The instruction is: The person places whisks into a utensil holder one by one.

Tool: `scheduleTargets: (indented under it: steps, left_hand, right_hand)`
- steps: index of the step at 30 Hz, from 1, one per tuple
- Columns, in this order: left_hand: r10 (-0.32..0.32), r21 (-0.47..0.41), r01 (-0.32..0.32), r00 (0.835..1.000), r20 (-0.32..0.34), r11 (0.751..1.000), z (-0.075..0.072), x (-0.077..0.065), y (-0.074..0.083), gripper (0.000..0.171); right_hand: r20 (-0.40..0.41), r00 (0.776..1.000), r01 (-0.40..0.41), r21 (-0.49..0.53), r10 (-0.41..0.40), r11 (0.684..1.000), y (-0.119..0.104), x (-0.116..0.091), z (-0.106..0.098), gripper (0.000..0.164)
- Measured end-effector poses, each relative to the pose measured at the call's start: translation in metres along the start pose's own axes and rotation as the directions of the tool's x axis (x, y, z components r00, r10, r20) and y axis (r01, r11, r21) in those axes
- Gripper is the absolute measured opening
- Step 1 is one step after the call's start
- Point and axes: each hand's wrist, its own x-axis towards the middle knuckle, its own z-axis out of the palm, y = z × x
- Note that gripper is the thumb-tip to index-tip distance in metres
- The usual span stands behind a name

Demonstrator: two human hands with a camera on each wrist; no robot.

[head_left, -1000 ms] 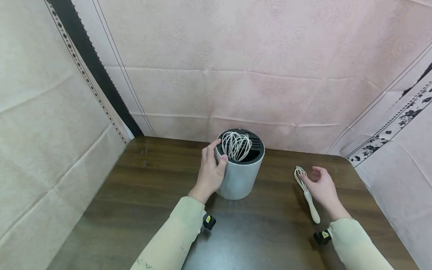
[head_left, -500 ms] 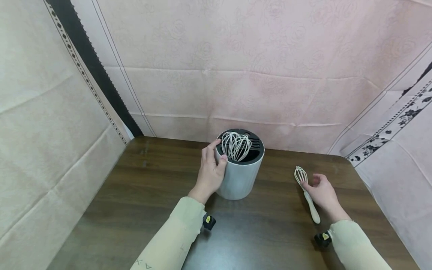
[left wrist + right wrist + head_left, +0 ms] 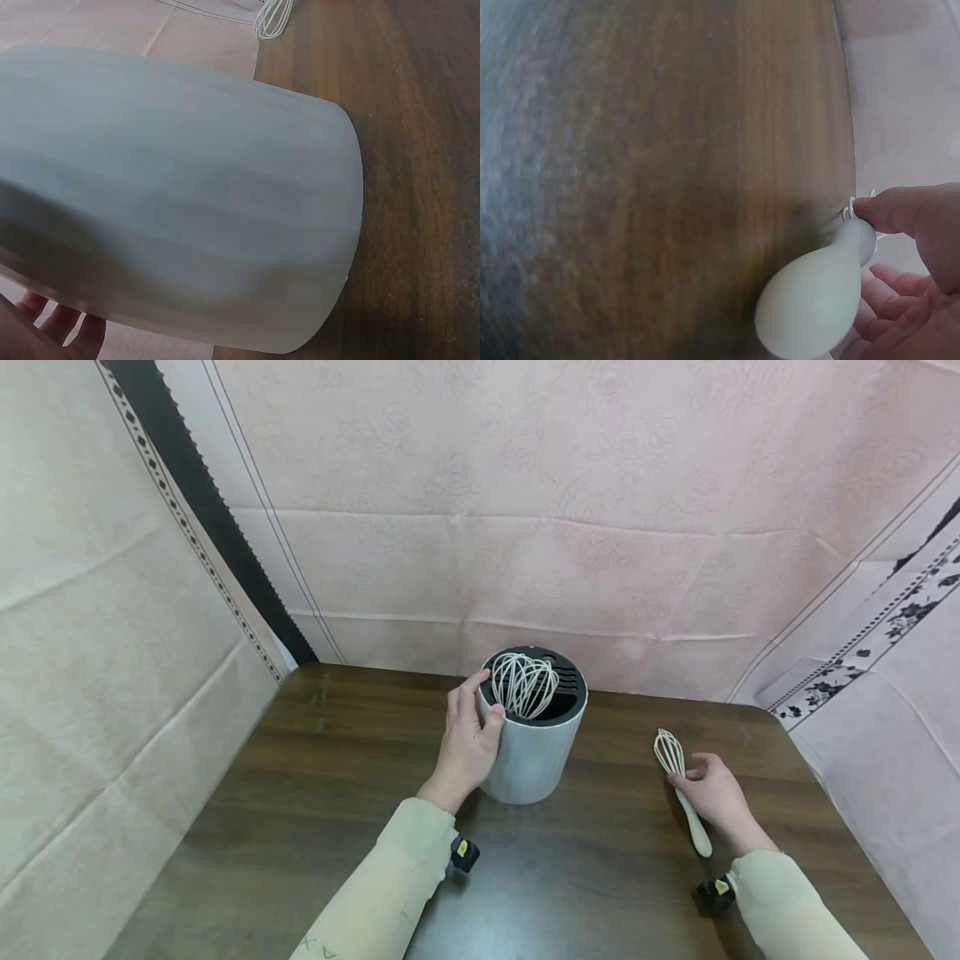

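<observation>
A grey-white cylindrical utensil holder (image 3: 531,760) with a black slotted top stands upright on the table. My left hand (image 3: 468,735) holds its left side near the rim, thumb on the front and a finger at the top edge. From its opening sticks the white wire head of a large whisk (image 3: 521,681); the handle is hidden inside. On the right lies a small whisk (image 3: 693,827) with a cream handle. My right hand (image 3: 716,793) is beside it, the thumb touching it where wires meet handle. In the right wrist view the other fingers (image 3: 896,289) are loosely bent and apart from the thumb.
The brown wooden table (image 3: 337,860) ends at the back against a hanging pale pink cloth (image 3: 585,552). More cloth (image 3: 112,677) hangs along the left side, and a flower-bordered cloth (image 3: 892,760) along the right.
My right hand has moved slightly down and nearer, its thumb going from the small whisk's wires to the top of its handle. The left hand and the holder stay put.
</observation>
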Motion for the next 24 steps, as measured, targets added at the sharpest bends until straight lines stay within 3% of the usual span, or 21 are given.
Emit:
scheduleTargets:
  steps: [12,24]
  left_hand:
    - [-0.011,0.009,0.011,1.0,-0.002,1.0,0.001,0.0,0.0,0.053]
    - [-0.015,-0.002,0.015,1.0,0.001,1.0,0.0,0.0,0.003,0.052]
  right_hand:
    - [0.024,1.0,-0.018,0.012,0.018,1.0,0.002,0.001,-0.001,0.06]
    - [-0.045,0.997,0.067,0.049,-0.065,0.997,-0.017,-0.004,-0.007,0.053]
